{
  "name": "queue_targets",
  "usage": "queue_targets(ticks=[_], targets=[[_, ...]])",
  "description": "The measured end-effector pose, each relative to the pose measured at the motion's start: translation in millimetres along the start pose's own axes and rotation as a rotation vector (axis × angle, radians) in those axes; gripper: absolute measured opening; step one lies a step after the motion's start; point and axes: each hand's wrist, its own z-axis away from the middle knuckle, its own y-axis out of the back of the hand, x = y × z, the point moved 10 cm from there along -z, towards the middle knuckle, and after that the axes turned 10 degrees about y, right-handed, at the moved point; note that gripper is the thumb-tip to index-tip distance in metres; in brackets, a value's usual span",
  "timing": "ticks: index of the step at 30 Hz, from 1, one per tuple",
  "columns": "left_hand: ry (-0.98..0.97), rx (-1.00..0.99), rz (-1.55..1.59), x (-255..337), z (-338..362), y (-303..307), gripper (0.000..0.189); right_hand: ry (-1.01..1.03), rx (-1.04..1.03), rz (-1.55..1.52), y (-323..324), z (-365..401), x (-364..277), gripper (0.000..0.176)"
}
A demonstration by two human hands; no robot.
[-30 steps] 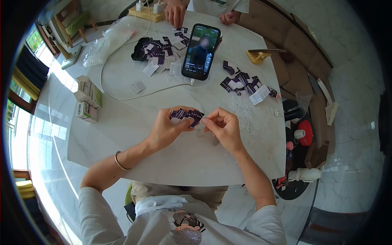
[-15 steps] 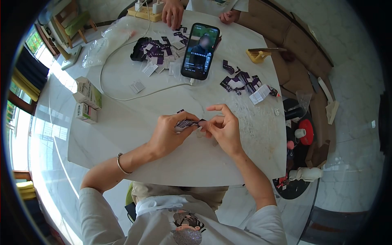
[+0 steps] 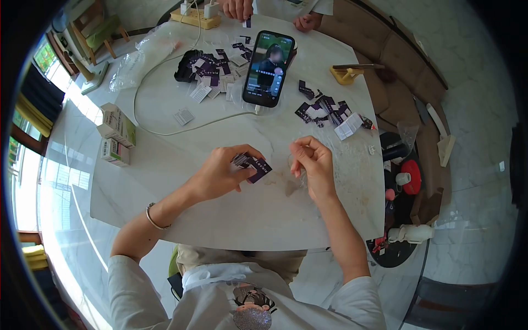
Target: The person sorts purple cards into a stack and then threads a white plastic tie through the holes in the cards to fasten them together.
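My left hand [image 3: 223, 171] grips a small stack of purple and white cards [image 3: 257, 168] over the near part of the table. To its right, apart from the stack, my right hand [image 3: 314, 164] is raised with its fingers curled and pressed together; whatever is between the fingertips is too small to make out. Beyond my hands stands a lit phone [image 3: 269, 69] with a cable plugged into its lower end. One pile of purple and white cards [image 3: 209, 69] lies left of the phone, another [image 3: 324, 110] to its right.
Two small boxes [image 3: 118, 126] stand at the left. A white cable [image 3: 165, 133] curves across the marble table [image 3: 181, 203]. Another person's hand [image 3: 236, 8] holds a card at the far edge, near a power strip [image 3: 195, 19]. A yellow stand [image 3: 346, 75] is at the right.
My right hand has moved away from the cards to the right. The stack in my left hand now shows a purple face. The other person's hand has drawn back with a card.
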Motion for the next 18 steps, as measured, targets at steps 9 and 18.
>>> queue_targets(ticks=[9, 18], targets=[[0.124, -0.011, 0.058, -16.8, -7.2, 16.1, 0.023, 0.071, 0.22, 0.121, 43.6, -11.6, -10.7, 0.018], [0.087, 0.348, -0.309, -14.5, -1.7, 46.7, 0.021, 0.351, 0.289, 1.082, 70.2, -20.6, -42.1, 0.01]])
